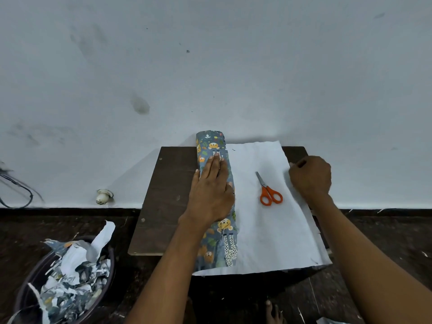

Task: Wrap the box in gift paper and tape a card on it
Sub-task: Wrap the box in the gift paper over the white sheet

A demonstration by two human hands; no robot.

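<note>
Starting far to the left of the left hand, a dark round bin stuffed with torn paper scraps (pixel 67 277) sits on the floor, clear of the work. The left hand (pixel 211 195) lies flat, fingers straight and together, pressing on the grey-blue roll of gift paper printed with bears (pixel 216 206). Just right of that hand, the unrolled white back of the sheet (pixel 268 237) covers the small dark wooden table (pixel 168 195), with orange-handled scissors (pixel 268 192) resting on it between the hands. The right hand (pixel 309 176) curls over the sheet's far right edge, gripping it. No box or card is visible. To do this well, I'd keep the roll pinned firmly while drawing the edge taut and square, so the sheet lies flat without creases.
</note>
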